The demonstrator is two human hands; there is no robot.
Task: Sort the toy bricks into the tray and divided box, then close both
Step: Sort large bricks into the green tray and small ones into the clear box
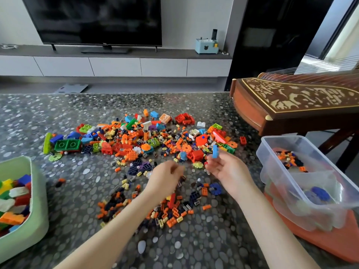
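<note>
Two bare hands and two bare forearms, seen from above. Left hand [167, 178] smeared by motion blur, knuckles and fingers merged into one soft rounded shape, nails too blurred to make out. Right hand [227, 170] a little sharper, thumb and separate slim fingers outlined. Left forearm [108, 235] uncovered from the wrist to the near edge, slender and smooth, broadening toward the near left. Right forearm [272, 230] likewise uncovered from wrist to near edge, slim at the wrist and thicker nearer, slightly blurred along its right side.

Television [97, 20], zither [303, 98], blue organizer [206, 46]
</note>
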